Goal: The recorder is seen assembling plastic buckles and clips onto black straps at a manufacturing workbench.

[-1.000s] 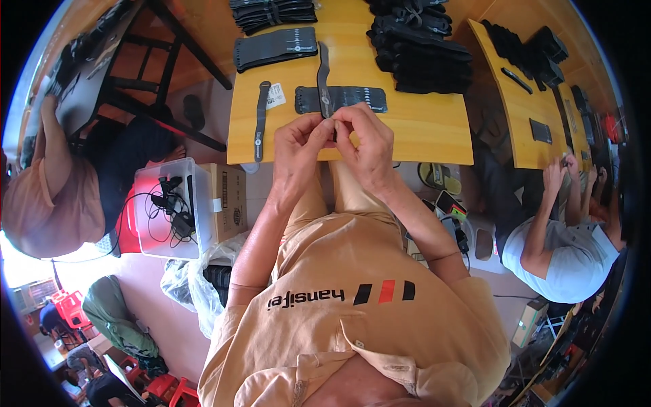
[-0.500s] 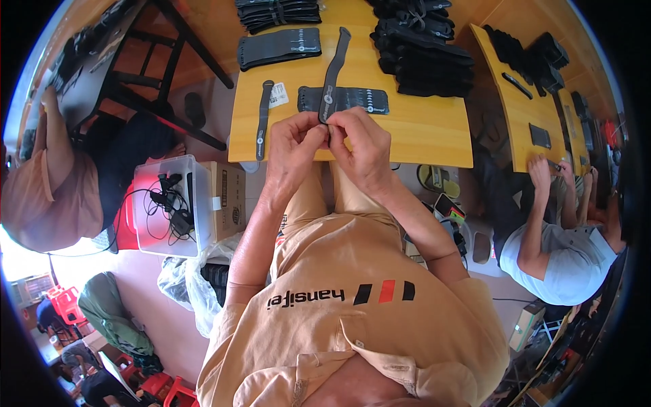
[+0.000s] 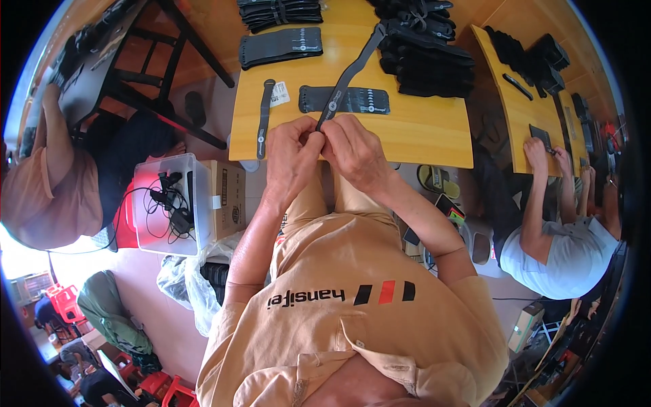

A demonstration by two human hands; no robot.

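Note:
Over the table's front edge, my left hand point(image 3: 294, 150) and my right hand point(image 3: 354, 150) meet, both closed on the near end of a long dark grey strap point(image 3: 347, 78). Its far end reaches to the black pile at the back right. What my fingertips do at the strap's end is hidden. Beneath the strap lies a flat dark band point(image 3: 369, 100) with white printing. Left of my hands, a second narrow strap point(image 3: 264, 122) lies lengthwise beside a white label point(image 3: 279, 93).
Stacked grey bands point(image 3: 278, 49) and a black pile point(image 3: 427, 68) stand toward the back of the wooden table point(image 3: 420, 139). At the left is a clear plastic bin point(image 3: 139, 224) of cables next to a cardboard box point(image 3: 230, 198). A co-worker point(image 3: 563, 254) handles a dark piece at the right table.
The strap's far end has swung to the right, toward the black pile. My hands have shifted slightly nearer to me. At the right table, the co-worker's hands have moved onto a dark piece.

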